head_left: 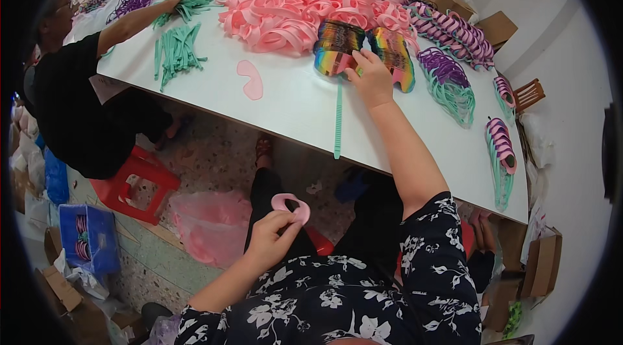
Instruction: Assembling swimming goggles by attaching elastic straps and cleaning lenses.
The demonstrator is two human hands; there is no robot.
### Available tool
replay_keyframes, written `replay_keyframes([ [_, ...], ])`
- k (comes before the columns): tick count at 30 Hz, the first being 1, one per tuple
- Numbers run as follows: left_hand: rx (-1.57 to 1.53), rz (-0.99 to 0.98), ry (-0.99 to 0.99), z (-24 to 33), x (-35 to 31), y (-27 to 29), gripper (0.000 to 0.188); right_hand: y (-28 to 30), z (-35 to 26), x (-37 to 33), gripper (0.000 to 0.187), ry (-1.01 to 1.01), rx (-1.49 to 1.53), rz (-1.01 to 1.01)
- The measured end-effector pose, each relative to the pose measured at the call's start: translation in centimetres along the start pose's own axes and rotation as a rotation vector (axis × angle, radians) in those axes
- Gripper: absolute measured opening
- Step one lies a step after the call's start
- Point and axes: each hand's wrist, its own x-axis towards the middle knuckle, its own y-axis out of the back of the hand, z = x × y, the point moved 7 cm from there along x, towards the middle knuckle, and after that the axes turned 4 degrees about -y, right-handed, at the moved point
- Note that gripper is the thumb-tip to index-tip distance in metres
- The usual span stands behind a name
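My left hand (272,239) is closed on a soft pink ring-shaped piece (302,210), held low over my lap, off the table. My right hand (374,80) reaches across the table. Its thumb and fingers pinch at the near edge of a stack of shiny rainbow lens pieces (329,61); how many they grip is hidden. A second rainbow stack (400,59) stands just right of that hand. Below the fingers a ribbed teal strap (338,124) lies toward the table's front edge. A flat pink curved piece (250,80) rests farther left.
A large heap of pink bands (298,8) covers the table's (285,108) far middle. Teal straps (177,53) lie left; purple-and-teal bundles (448,85) lie right. A person in black (71,98) sits at left near a red stool (139,183), reaching for straps. A blue crate (89,235) stands below.
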Motion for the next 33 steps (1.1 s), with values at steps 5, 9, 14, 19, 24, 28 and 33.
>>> replay_keyframes([
  [5, 0.088, 0.002, -0.024, -1.5, -0.1, -1.0, 0.01, 8.0, -5.8, -2.9, 0.037, -0.038, 0.326, 0.094],
  [9, -0.444, 0.085, 0.251, -3.2, 1.5, -3.0, 0.027, 13.4, -8.9, -14.6, 0.036, -0.277, 0.708, -0.166],
  [14, -0.887, 0.04, 0.321, -2.0, 2.6, -6.4, 0.025, 14.6, -9.8, -28.5, 0.041, -0.755, 0.916, -0.362],
  [19, -0.94, 0.018, 0.404, -0.4, 2.0, -9.8, 0.017, 15.8, -9.6, -31.4, 0.042, -0.748, 0.741, -0.376],
  [24, -0.931, -0.039, 0.446, -0.3, 1.5, -11.5, 0.013, 17.3, -8.9, -31.2, 0.039, -0.717, 0.681, -0.197],
  [28, -0.982, -0.003, 0.493, 0.0, 1.1, -12.1, 0.013, 18.3, -9.2, -31.2, 0.042, -0.595, 0.611, -0.126],
  [33, -0.997, -0.011, 0.494, 0.6, 1.0, -12.8, 0.014, 18.7, -9.0, -31.5, 0.046, -0.543, 0.599, -0.086],
])
